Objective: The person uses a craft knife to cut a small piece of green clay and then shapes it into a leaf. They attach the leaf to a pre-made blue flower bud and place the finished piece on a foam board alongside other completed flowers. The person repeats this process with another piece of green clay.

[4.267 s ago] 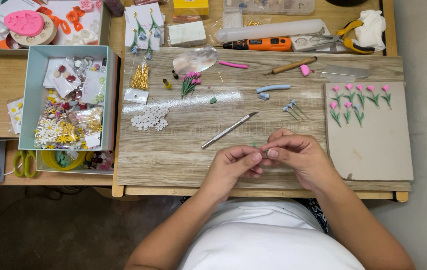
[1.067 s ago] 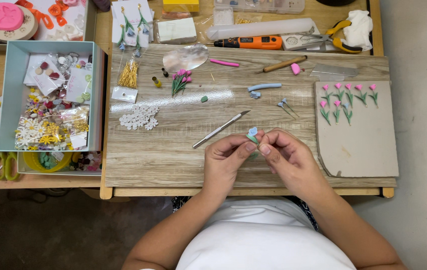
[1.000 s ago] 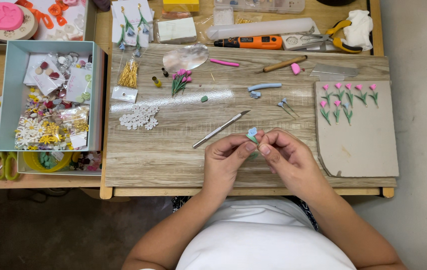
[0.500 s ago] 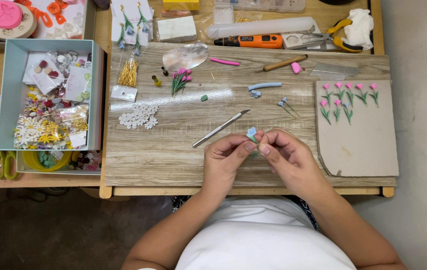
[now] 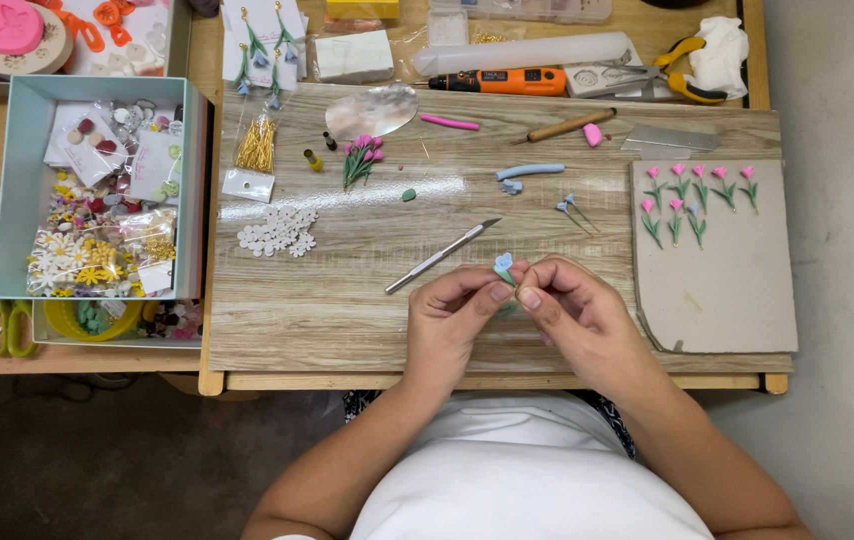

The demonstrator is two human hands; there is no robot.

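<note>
A wooden board (image 5: 347,290) covers most of the desk, its near edge just in front of the person's white top. To its left stands a pale blue box (image 5: 9,190) filled with bags of small flowers and beads. On the right end of the board lies a grey slab (image 5: 727,290) with two rows of pink tulips (image 5: 697,185) along its far edge. Beyond the board, at the far edge, lie an orange tool (image 5: 502,80) and yellow-handled pliers (image 5: 682,85).

Near the middle of the board a thin metal knife (image 5: 442,256) lies slanted, just far of the hands. A blue clay roll (image 5: 530,171) sits further off, a cluster of white flowers (image 5: 279,231) to the left.

The left hand (image 5: 452,320) and right hand (image 5: 572,310) meet over the near part of the board, fingers curled in narrow pinches. Between their fingertips they hold a tiny blue flower (image 5: 503,264) on a green stem, raised just above the thumbs.
</note>
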